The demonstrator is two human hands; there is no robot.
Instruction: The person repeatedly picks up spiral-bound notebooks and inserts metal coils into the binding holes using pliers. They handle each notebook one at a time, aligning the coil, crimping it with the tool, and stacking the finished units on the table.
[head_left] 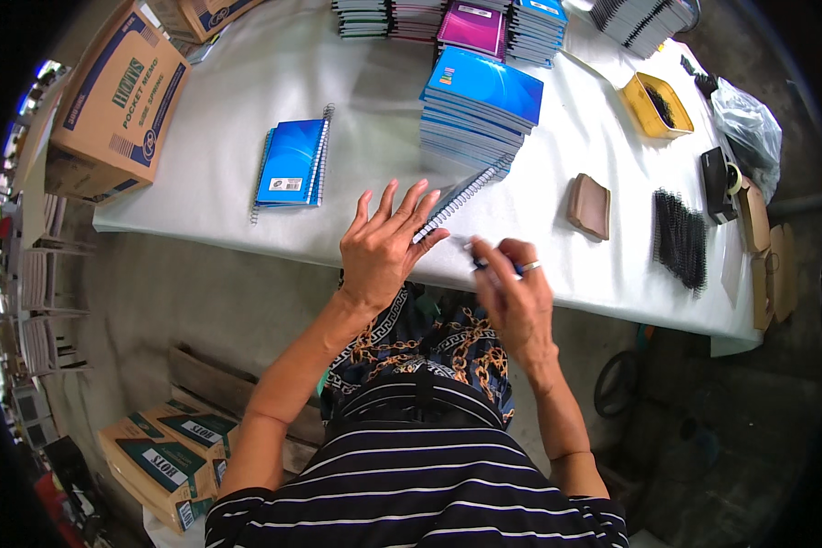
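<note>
While resting the left hand, fingers spread wide, on a spiral notebook by the near edge of the table, grips a small blurred tool in the right hand, fingers curled. Has a tall blue notebook stack just beyond, black coils to the right.

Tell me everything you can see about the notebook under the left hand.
The notebook lies slantwise on the white table, a pale, wire-like spiral along its visible edge, angled away and right toward the blue stack. The left hand, spread open, covers much of it; a greyish strip shows beside the spiral.
</note>
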